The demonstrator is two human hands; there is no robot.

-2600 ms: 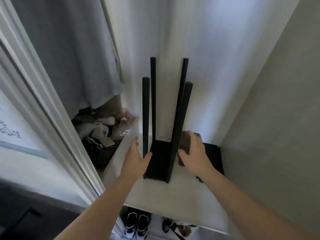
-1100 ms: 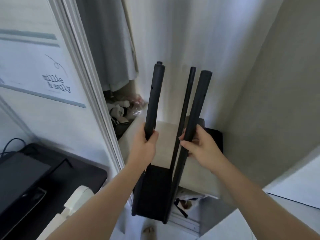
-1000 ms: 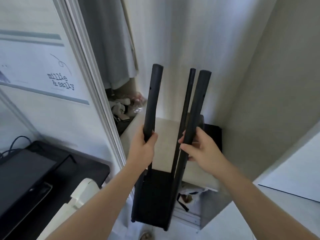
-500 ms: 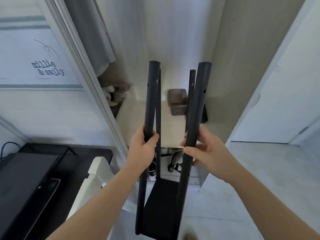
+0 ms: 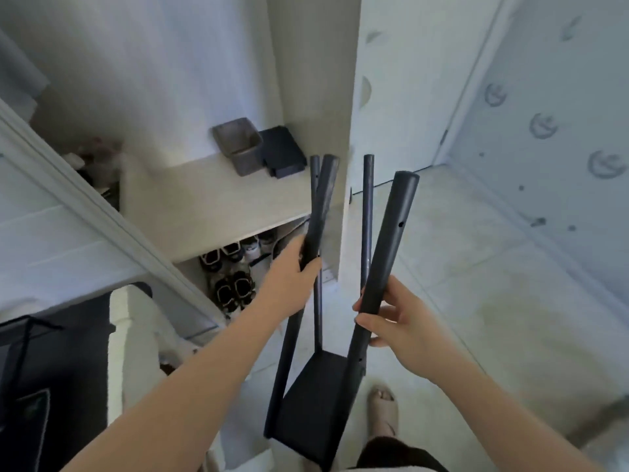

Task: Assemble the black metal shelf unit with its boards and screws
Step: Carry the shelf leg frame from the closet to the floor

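1. Left grip [image 5: 296, 272]: fingers curled round the near left post [image 5: 319, 206] of the shelf unit [image 5: 286, 356], about halfway up.
2. Right grip [image 5: 396, 321]: thumb and fingers closed round the near right post [image 5: 389, 240], a little lower than the left.
3. Shelf unit: four black posts leaning with their tops to the right, and one black board [image 5: 313, 403] fixed at the foot. It hangs in the air above the pale floor [image 5: 476, 274]. 2.6 s ago it stood on the closet shelf [image 5: 218, 206]; it is now off that shelf, lower and further right.
4. Closet shelf: a grey square container [image 5: 238, 146] and a flat black box [image 5: 280, 151] touch at the back right corner.
5. Beneath the shelf: pairs of shoes [image 5: 231, 267].
6. Obstructions: the cabinet side panel [image 5: 340, 114] stands directly behind the left posts. A foot in a beige slipper [image 5: 383, 413] lies just beside the board's right edge.
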